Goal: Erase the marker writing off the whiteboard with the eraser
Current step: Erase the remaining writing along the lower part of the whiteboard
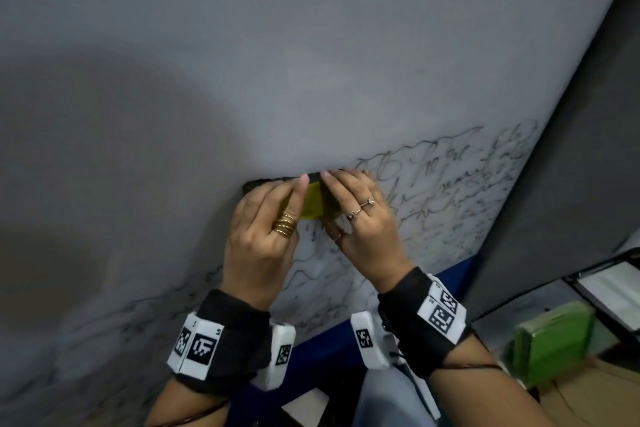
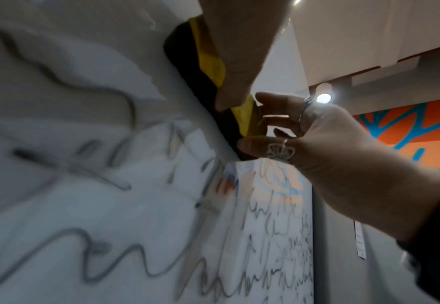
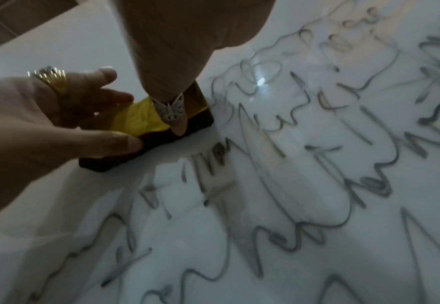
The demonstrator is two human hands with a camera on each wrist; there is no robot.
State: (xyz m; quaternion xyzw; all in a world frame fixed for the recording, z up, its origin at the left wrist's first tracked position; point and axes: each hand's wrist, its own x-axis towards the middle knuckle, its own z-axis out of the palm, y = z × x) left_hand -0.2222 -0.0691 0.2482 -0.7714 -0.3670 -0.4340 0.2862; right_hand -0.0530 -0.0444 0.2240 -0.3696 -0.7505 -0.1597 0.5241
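Eraser (image 1: 313, 206) (yellow-backed) lies against whiteboard (image 1: 311, 62) beneath both hands' fingers (image 1: 330, 180).

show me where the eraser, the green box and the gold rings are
eraser (image 1: 313, 204), head view, its yellow top between the hands.
green box (image 1: 550, 340), head view, its front face.
gold rings (image 1: 285, 225), head view, stacked on a left finger.
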